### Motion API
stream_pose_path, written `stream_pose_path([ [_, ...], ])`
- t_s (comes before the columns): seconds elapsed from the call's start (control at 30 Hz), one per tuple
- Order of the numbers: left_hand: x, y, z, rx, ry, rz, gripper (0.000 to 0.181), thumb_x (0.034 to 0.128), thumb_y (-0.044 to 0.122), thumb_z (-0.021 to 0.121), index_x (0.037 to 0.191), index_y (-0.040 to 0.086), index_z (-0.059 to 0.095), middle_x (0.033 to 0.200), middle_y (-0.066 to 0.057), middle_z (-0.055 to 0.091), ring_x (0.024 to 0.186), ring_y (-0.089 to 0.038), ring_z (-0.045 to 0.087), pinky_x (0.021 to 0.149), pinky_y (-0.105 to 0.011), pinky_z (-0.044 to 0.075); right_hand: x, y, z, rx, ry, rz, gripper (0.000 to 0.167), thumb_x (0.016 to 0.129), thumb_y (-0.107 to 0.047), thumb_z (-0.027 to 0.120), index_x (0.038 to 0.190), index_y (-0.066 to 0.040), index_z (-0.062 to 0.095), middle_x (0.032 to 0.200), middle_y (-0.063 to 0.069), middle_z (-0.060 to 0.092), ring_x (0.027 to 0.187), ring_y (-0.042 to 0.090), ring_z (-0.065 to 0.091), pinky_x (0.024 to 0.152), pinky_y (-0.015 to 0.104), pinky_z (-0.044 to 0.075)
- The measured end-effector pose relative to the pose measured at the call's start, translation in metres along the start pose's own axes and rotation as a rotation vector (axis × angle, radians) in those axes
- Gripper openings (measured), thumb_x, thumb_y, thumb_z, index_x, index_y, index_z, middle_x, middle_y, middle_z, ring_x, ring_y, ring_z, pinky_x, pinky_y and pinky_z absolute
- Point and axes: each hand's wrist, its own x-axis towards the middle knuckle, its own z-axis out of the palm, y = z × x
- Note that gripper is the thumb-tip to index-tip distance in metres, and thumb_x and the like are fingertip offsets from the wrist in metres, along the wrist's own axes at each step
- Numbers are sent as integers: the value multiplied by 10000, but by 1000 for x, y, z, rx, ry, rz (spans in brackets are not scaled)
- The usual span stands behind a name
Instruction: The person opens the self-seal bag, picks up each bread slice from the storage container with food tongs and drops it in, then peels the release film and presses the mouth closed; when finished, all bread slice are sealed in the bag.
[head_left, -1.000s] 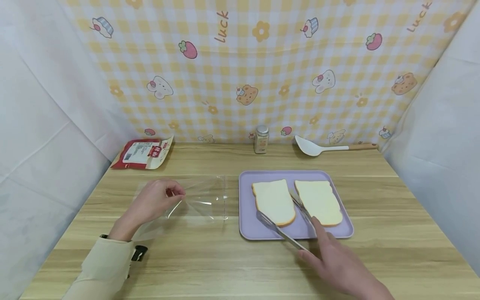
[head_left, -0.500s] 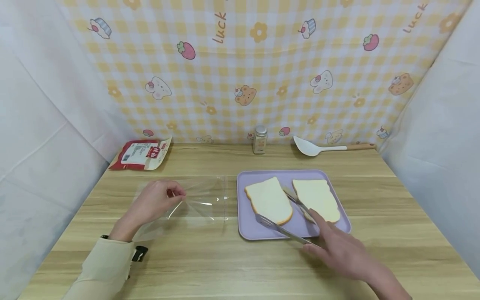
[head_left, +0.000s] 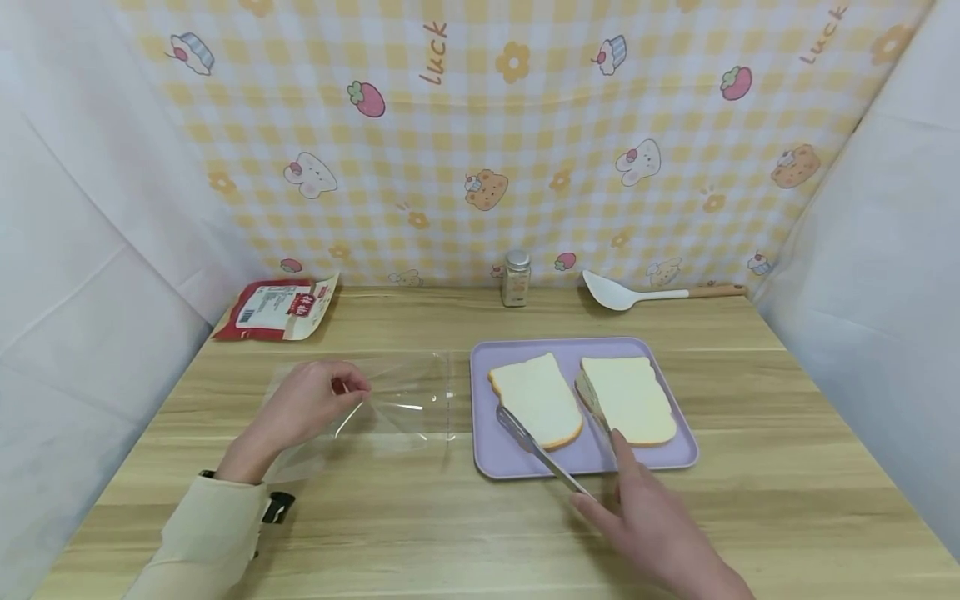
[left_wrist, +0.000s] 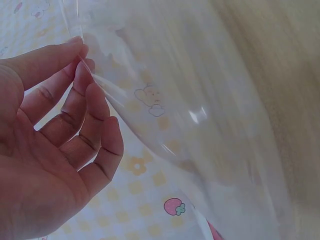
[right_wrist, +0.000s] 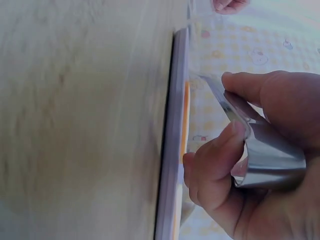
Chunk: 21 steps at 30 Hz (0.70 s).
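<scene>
My left hand (head_left: pixel 311 407) pinches the upper layer of a clear plastic bag (head_left: pixel 408 408) between thumb and fingertips. In the left wrist view the bag's film (left_wrist: pixel 195 115) hangs from that pinch, and the other fingers are bent. Metal tongs (head_left: pixel 551 462) are gripped in my right hand (head_left: pixel 660 525), and their bent end (right_wrist: pixel 277 160) shows in the right wrist view. The tong arms are spread on either side of the left bread slice (head_left: pixel 536 400), which lies slanted on a purple tray (head_left: pixel 487 454). The right bread slice (head_left: pixel 630 400) lies just beyond the right tong arm.
At the back left of the wooden table (head_left: pixel 420 533) lies a red and white food packet (head_left: pixel 277 308). A small jar with a silver lid (head_left: pixel 517 279) and a white spatula with a wooden handle (head_left: pixel 660 293) are by the checked curtain (head_left: pixel 427 133).
The left slice has turned, its top swinging left. The tongs shifted with it, then spread wider around it. My left hand and the bag have stayed put.
</scene>
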Motion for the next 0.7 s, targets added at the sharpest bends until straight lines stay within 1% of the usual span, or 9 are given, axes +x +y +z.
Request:
stream_pose_path([
  [0.03,0,0,0,-1,-2,-1,41,953,137,762,958,116,796,844,45,712,781,-113,588,688,-281,461,0,-2,2,1,7,-6,1118,938,-611,724,1650,44,164,1291,238,664,1147,324,662,971,541,550],
  [0.1,0,0,0,2,-2,1,43,952,137,762,960,115,798,845,44,714,782,-112,589,689,-281,461,-1,-4,6,-2,25,-17,1110,946,-596,724,1648,50,158,1448,331,576,1307,411,616,1054,592,508],
  [0.2,0,0,1,6,4,4,39,949,135,764,956,119,798,841,46,711,780,-112,587,689,-283,459,0,-7,12,-16,32,-25,1121,955,-606,705,1651,56,126,1481,370,534,1356,474,576,1077,606,490],
  [0.3,0,-1,1,6,8,4,36,949,140,764,949,126,797,839,50,708,780,-111,585,691,-286,458,1,-9,17,-48,48,-34,1098,973,-602,682,1645,66,127,1416,384,576,1289,482,621,1028,608,518],
  [0.37,0,-1,1,6,9,5,36,951,144,763,944,130,796,841,50,709,782,-111,586,694,-289,460,2,-12,18,-75,63,-30,1070,988,-598,662,1642,67,138,1344,369,619,1189,464,674,965,600,547],
  [0.4,0,-1,1,5,9,6,38,952,148,764,942,129,795,842,49,710,783,-112,589,695,-291,462,3,-13,19,-87,69,-24,1058,993,-602,650,1641,66,146,1297,348,643,1114,447,700,912,593,562],
  [0.5,0,-1,1,3,6,9,42,955,152,763,944,125,793,850,45,714,789,-114,594,701,-293,466,7,-16,19,-118,77,-1,1048,1006,-636,603,1644,62,153,1233,319,655,989,412,721,816,575,574],
  [0.6,-1,-1,1,1,-2,3,48,959,158,765,946,121,791,855,39,712,794,-119,595,709,-299,470,11,-18,19,-137,66,27,1071,1004,-692,552,1642,69,152,1229,344,654,966,441,723,794,581,573],
  [0.7,-1,-2,1,0,-9,-2,40,957,152,766,948,122,790,858,30,709,794,-126,591,714,-306,470,14,-18,18,-149,55,42,1074,1002,-701,545,1635,76,159,1209,333,687,1001,453,728,797,581,576],
])
